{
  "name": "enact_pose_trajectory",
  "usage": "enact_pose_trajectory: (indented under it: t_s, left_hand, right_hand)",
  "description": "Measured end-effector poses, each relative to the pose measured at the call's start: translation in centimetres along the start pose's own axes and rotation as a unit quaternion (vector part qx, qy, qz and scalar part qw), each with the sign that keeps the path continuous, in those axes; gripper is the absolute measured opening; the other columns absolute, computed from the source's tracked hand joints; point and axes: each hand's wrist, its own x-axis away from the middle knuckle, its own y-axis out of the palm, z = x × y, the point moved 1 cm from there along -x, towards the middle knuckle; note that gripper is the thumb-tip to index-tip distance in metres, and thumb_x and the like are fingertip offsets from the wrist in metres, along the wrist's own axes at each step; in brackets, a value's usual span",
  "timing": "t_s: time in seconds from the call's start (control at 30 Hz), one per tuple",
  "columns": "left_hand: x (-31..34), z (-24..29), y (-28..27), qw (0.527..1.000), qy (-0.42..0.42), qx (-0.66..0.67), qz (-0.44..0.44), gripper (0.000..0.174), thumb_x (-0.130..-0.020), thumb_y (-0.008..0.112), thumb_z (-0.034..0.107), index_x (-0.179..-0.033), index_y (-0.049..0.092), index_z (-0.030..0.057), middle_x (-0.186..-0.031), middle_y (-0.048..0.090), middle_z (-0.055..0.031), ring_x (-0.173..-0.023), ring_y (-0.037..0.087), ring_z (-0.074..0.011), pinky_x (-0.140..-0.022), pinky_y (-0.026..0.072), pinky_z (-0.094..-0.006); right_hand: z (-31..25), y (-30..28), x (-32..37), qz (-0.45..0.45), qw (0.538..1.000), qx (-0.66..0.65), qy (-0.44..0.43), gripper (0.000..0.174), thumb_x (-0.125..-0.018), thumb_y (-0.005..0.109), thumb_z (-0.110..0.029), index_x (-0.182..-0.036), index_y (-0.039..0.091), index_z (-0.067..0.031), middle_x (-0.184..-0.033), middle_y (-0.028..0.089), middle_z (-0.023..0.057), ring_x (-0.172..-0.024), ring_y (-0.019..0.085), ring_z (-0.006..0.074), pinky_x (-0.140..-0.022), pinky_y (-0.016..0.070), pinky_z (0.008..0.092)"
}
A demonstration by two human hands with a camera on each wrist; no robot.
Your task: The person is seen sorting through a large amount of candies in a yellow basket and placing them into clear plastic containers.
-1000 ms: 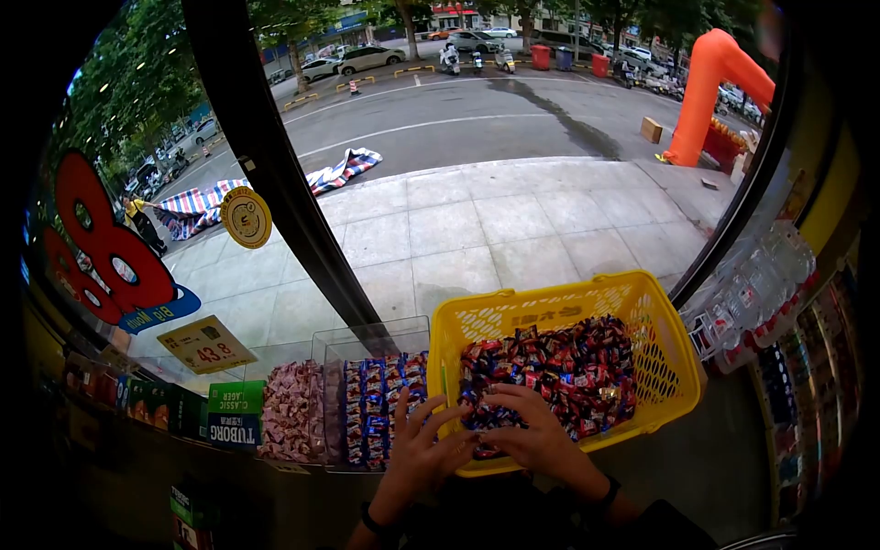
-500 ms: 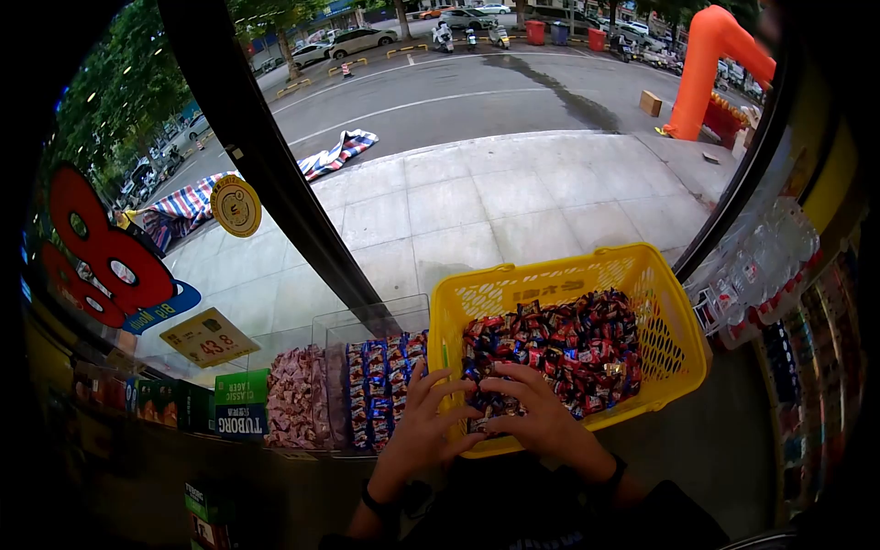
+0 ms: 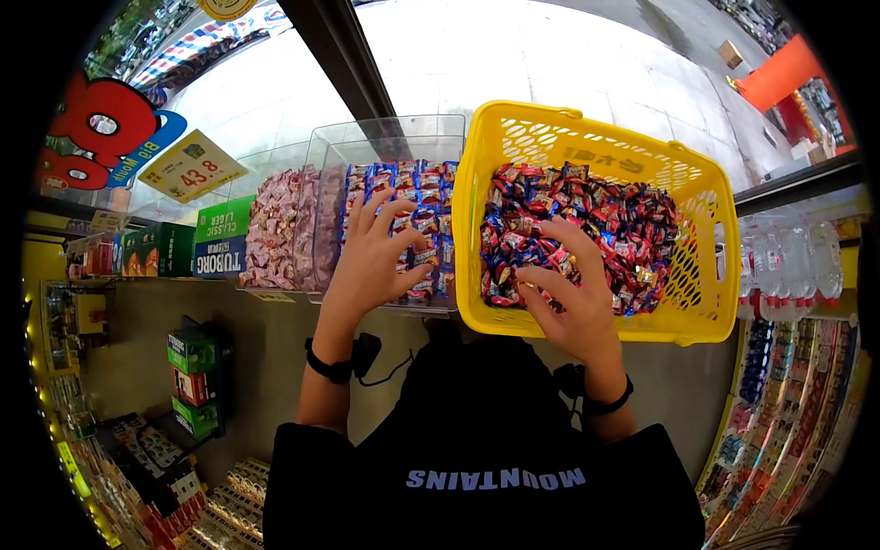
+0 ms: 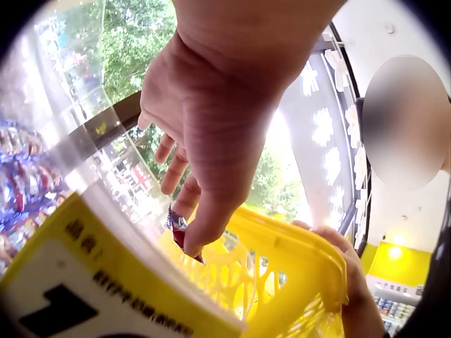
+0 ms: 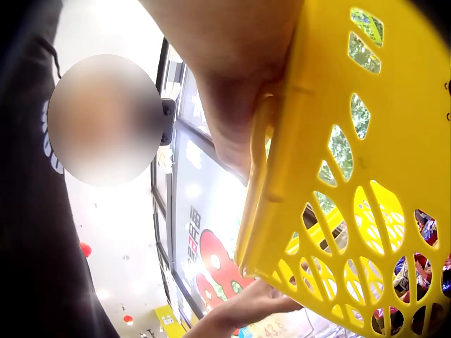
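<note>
My left hand [image 3: 371, 261] is over the front of a clear bin [image 3: 385, 131] holding rows of blue-and-red wrapped candies [image 3: 431, 220]. In the left wrist view its thumb and forefinger pinch a small wrapped candy [image 4: 179, 229], red with a dark and white end. My right hand [image 3: 577, 307] reaches over the near rim of a yellow basket [image 3: 469, 229] full of loose red and blue wrapped candies [image 3: 587, 197]. Its thumb and one fingertip lie close together at the candies; I cannot tell whether they pinch one. The basket wall hides those fingers in the right wrist view.
Left of the clear bin is another with pink-wrapped candies [image 3: 280, 229], then a green Tuborg box [image 3: 225, 238]. A price card [image 4: 91, 282] fronts the bins. Bottled water [image 3: 793, 261] stands right of the basket. A glass window and its dark frame [image 3: 344, 64] rise behind.
Both hands were together over the basket's left near corner. The left hand has moved left to the bin of blue-and-red candies; the right is farther into the basket. The head view has tilted down.
</note>
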Motion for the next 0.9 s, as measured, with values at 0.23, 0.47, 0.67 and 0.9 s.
enact_pose_trajectory:
  t_s: [0.23,0.47,0.67,0.9]
  left_hand:
    - [1.3,-0.3,3.9,0.987,0.010,0.011,-0.162,0.029,-0.074,0.093,0.036,-0.091,0.078,0.0164,-0.137,0.062,-0.0078,-0.153,0.042,-0.0355,-0.134,0.0161,-0.0650]
    - [1.0,-0.2,4.4,0.979,0.002,0.012,-0.205,0.028,-0.072,0.093,0.036,-0.083,0.077,0.0152,-0.135,0.062,-0.0083,-0.152,0.043,-0.0363,-0.134,0.0170,-0.0633]
    - [0.9,-0.1,5.2,0.979,0.026,0.018,-0.200,0.018,-0.079,0.091,0.033,-0.090,0.085,0.0207,-0.134,0.065,-0.0036,-0.151,0.045,-0.0307,-0.134,0.0174,-0.0649]
    - [1.5,-0.6,4.1,0.991,-0.014,-0.014,-0.130,0.010,-0.085,0.087,0.025,-0.093,0.084,0.0197,-0.133,0.068,-0.0002,-0.146,0.051,-0.0275,-0.133,0.0189,-0.0637]
  right_hand:
    - [0.0,0.1,0.1,-0.022,0.999,-0.006,0.034,0.025,-0.082,0.085,-0.003,-0.106,0.079,-0.0089,-0.148,0.062,0.0171,-0.141,0.057,0.0434,-0.117,0.0471,0.0540]
    - [0.0,0.1,-0.2,-0.027,0.999,0.010,0.039,0.024,-0.080,0.084,-0.001,-0.102,0.080,-0.0081,-0.148,0.063,0.0182,-0.141,0.058,0.0434,-0.117,0.0470,0.0535]
    - [0.0,0.1,-0.2,-0.021,0.999,0.003,0.046,0.023,-0.081,0.084,-0.001,-0.102,0.079,-0.0074,-0.148,0.063,0.0169,-0.141,0.057,0.0425,-0.119,0.0455,0.0541]
    - [0.0,0.1,-0.1,-0.021,0.999,0.012,0.046,0.023,-0.081,0.083,-0.001,-0.102,0.079,-0.0066,-0.147,0.063,0.0173,-0.140,0.058,0.0421,-0.118,0.0460,0.0533]
